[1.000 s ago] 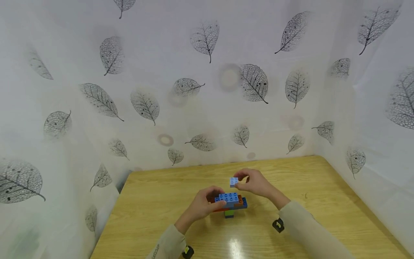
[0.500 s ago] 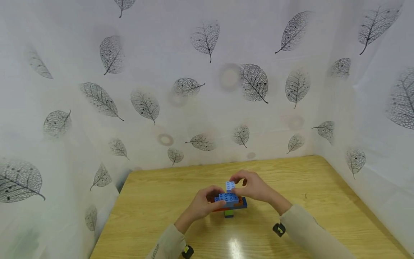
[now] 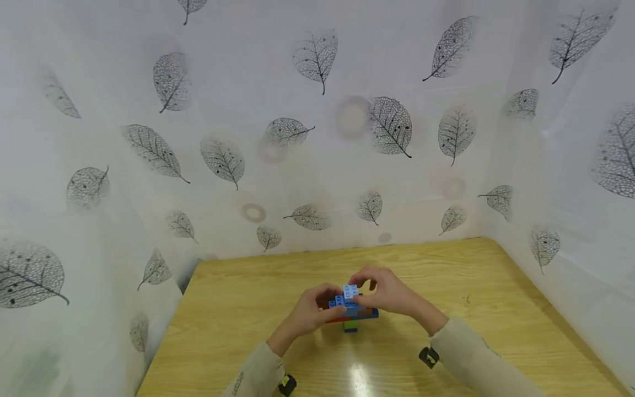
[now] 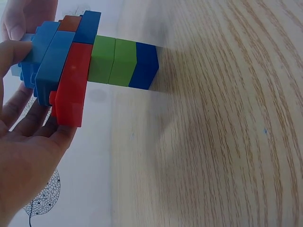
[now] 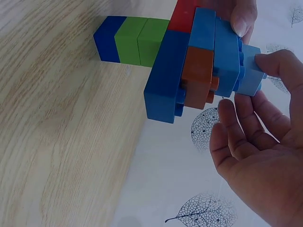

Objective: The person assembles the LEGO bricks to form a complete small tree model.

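Observation:
A tower of toy building blocks (image 4: 73, 61) stands on the table, with a narrow stem of a dark blue block (image 4: 144, 66) and two green blocks (image 5: 137, 40). Above the stem it widens into layers of red (image 4: 73, 87), dark blue (image 5: 165, 78), orange (image 5: 198, 78) and mid-blue blocks. My left hand (image 3: 310, 311) grips the upper layers from the left, thumb in front and fingers behind. Between thumb and fingers my right hand (image 3: 392, 289) pinches a light blue block (image 3: 350, 291), right at the studs of the top mid-blue block (image 5: 227, 56).
The wooden table (image 3: 238, 331) surrounds the tower. A white curtain with leaf prints (image 3: 317, 138) hangs behind and at both sides. Black wrist devices (image 3: 429, 357) sit below both sleeves.
My right hand has brought the light blue block left and down, from beside the tower onto its top. The left hand keeps its grip and hardly moves.

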Tool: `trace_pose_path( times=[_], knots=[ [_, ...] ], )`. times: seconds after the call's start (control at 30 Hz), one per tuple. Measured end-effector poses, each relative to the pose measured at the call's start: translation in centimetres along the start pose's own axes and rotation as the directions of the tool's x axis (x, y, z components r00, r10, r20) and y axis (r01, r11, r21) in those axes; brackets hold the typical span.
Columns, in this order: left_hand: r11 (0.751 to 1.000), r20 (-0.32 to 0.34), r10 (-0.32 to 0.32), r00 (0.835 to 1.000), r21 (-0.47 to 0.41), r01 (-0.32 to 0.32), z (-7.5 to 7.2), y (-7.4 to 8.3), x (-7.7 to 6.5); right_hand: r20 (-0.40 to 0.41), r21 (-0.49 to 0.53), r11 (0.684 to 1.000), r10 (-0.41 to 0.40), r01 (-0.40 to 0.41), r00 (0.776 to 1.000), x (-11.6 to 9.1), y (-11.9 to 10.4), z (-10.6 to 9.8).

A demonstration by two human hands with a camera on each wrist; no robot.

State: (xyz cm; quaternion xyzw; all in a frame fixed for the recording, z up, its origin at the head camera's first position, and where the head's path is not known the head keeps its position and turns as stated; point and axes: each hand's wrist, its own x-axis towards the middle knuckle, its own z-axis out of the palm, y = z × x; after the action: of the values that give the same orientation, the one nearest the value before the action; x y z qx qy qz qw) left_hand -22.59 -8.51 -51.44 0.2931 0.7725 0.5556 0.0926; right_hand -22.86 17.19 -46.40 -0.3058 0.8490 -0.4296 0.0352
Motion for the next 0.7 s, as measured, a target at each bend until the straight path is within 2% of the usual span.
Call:
trace_pose_path(
  times=[0.37, 0.7],
  knots=[
    [0.999, 0.018, 0.027, 0.999, -0.017, -0.027, -0.15, -0.02, -0.03, 0.015, 0.008, 1.000, -0.028, 0.028, 0.999, -0.37, 0.02, 0.19],
    [1.000, 0.045, -0.030, 0.999, -0.009, 0.030, -0.41, 0.07, -0.08, 0.020, 0.009, 0.999, -0.033, 0.033, 0.999, -0.45, -0.13, 0.33]
  ],
)
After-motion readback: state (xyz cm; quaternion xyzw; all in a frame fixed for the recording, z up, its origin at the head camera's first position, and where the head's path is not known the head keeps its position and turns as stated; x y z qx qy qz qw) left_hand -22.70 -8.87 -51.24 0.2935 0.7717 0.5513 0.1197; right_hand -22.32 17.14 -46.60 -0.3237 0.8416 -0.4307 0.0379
